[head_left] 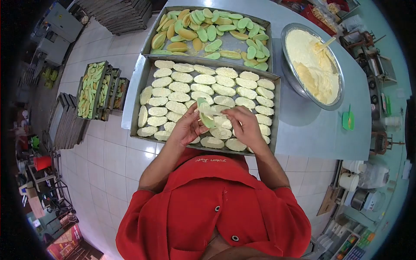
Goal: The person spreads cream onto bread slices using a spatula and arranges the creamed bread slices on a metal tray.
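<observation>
My left hand (189, 125) is closed on a green oval slice of bread (207, 121), held above the near tray. In my right hand (244, 125) is a pale, cream-smeared spatula (211, 111), its blade against the slice; my fingers pinch its end. Beneath both hands lies a metal tray (277, 130) filled with rows of oval slices coated in pale cream (178, 97). Behind it, another tray (272, 30) holds loose green and orange-brown slices (211, 32), with crumbs on its bottom.
On the right of the table (312, 130) stands a large metal bowl (340, 93) of pale cream with a utensil in it. A small green container (348, 121) sits near the right edge. Stacked trays of slices (92, 89) stand on the floor at left.
</observation>
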The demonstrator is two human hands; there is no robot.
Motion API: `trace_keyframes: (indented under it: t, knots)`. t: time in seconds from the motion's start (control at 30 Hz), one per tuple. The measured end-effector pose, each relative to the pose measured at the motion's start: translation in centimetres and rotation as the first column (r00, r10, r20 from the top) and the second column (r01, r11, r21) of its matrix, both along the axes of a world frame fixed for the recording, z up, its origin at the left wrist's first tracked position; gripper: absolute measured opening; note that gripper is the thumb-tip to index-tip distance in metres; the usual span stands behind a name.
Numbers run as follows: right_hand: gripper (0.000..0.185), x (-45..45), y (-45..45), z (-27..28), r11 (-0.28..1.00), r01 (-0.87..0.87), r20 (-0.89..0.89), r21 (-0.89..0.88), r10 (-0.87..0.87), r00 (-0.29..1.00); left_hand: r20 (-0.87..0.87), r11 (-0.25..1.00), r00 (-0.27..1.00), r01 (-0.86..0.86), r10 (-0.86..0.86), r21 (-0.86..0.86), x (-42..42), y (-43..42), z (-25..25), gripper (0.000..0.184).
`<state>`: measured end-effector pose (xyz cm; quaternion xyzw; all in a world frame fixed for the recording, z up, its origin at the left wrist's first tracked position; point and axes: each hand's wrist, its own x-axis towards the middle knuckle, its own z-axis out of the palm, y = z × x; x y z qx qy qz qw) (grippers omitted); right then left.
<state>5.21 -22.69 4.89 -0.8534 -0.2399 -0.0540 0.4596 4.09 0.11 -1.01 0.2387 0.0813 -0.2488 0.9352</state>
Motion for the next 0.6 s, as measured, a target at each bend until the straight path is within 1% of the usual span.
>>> trace_keyframes:
  t: [0.13, 0.2, 0.23, 0.3, 0.33, 0.4, 0.43, 0.5, 0.53, 0.6]
  knots:
    - [0.022, -1.1, -1.3, 1.2, 0.996, -0.078, -0.056, -0.034, 0.076, 0.996, -0.039, 0.999, 0.999, -0.034, 0.035, 0.019, 0.1, -0.3, -0.2, 0.052]
    - [0.023, -1.1, -2.0, 1.2, 0.992, -0.120, -0.091, 0.039, 0.124, 0.988, -0.160, 0.989, 0.977, -0.134, 0.141, 0.058, 0.0, -1.0, 0.4, 0.051]
    - [0.023, -0.9, -2.0, 1.0, 0.991, -0.127, -0.092, 0.043, 0.130, 0.987, -0.160, 0.988, 0.976, -0.140, 0.148, 0.061, -0.1, -0.9, 0.0, 0.051]
    - [0.024, -0.1, -1.6, 0.6, 0.994, -0.047, -0.025, 0.102, 0.050, 0.998, -0.095, 0.991, 0.986, -0.135, 0.135, 0.012, -0.3, -0.7, -1.0, 0.051]
    - [0.024, 0.1, -1.1, 0.4, 0.993, -0.052, -0.024, 0.105, 0.055, 0.998, -0.094, 0.990, 0.986, -0.140, 0.140, 0.015, -0.4, -0.7, -1.1, 0.051]
    - [0.028, 0.4, 0.1, 0.3, 0.997, 0.012, 0.076, 0.081, -0.018, 0.997, -0.111, 0.984, 0.979, -0.174, 0.170, -0.029, -0.5, -0.8, -1.0, 0.050]
    - [0.028, 0.4, 0.2, 0.3, 0.996, 0.006, 0.079, 0.084, -0.012, 0.997, -0.108, 0.983, 0.978, -0.180, 0.176, -0.027, -0.4, -0.9, -0.8, 0.050]
    - [0.031, 0.1, 0.4, 0.5, 0.999, -0.028, 0.168, -0.041, 0.034, 0.985, -0.091, 0.960, 0.956, -0.281, 0.278, -0.017, -0.4, -0.8, -0.3, 0.049]
    - [0.034, -0.2, 0.1, 0.8, 0.996, -0.040, 0.192, -0.075, 0.054, 0.980, -0.091, 0.957, 0.953, -0.291, 0.289, -0.015, -0.3, -0.6, -0.4, 0.049]
    - [0.034, -0.4, -0.8, 0.7, 0.992, -0.076, 0.224, -0.096, 0.096, 0.970, -0.069, 0.943, 0.940, -0.331, 0.333, 0.042, -0.1, 0.0, -0.6, 0.049]
